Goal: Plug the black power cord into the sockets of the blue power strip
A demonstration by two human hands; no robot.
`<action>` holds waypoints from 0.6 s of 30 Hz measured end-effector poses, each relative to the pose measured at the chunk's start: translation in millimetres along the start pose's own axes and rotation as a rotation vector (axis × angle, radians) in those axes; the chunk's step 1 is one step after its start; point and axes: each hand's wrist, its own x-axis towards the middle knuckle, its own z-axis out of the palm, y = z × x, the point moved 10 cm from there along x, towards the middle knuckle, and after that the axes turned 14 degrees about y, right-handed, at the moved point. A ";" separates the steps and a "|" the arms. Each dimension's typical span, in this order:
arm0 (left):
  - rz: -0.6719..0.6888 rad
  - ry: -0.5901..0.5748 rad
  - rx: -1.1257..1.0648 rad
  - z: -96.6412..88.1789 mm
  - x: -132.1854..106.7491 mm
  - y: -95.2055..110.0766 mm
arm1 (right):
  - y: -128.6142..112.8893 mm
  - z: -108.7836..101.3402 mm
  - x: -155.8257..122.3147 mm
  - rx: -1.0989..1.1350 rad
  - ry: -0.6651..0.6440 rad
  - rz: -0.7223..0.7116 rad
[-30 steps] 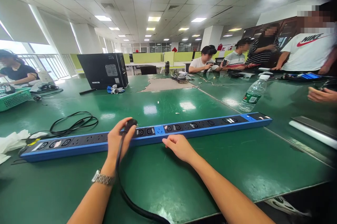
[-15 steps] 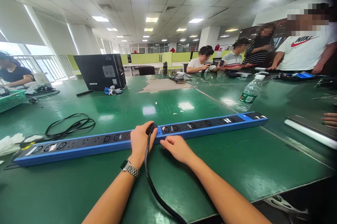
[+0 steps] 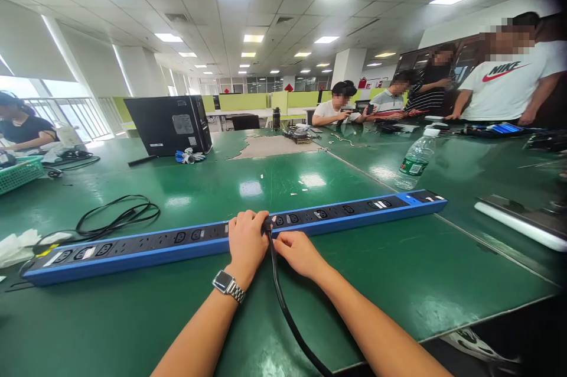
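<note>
A long power strip (image 3: 354,220) with a blue metal housing and a black row of sockets lies across the green table. My left hand (image 3: 248,241), wearing a watch (image 3: 228,284), is closed at the strip's middle with its fingers around a black plug (image 3: 267,224). Most of the plug is hidden by those fingers. From it a thick black cable (image 3: 286,309) runs down toward me between my arms. My right hand (image 3: 296,252) is curled against the strip's front side, just right of the cable. What its fingers hold, if anything, is hidden.
Behind the strip stand a black computer case (image 3: 170,126) and a tilted water bottle (image 3: 416,158). A coiled thin black cable (image 3: 117,214) lies at left, a green basket (image 3: 20,173) beyond it. A dark panel with a white edge (image 3: 520,223) is at right. Several people are around the table.
My left hand has moved slightly right and lower with the plug, bringing it down onto the strip. The cable has swung right. My right hand stays by the strip's front side.
</note>
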 end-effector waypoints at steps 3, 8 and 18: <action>-0.043 -0.003 -0.031 2.8 -2.6 -4.3 | 0.3 -0.6 -0.6 0.001 0.001 0.004; -0.031 0.040 -0.093 1.6 -9.2 -6.7 | -2.1 -2.0 -1.8 -0.004 0.002 0.004; -0.094 0.109 -0.216 2.3 -8.4 -14.0 | -1.9 -1.0 -1.5 -0.019 -0.007 0.011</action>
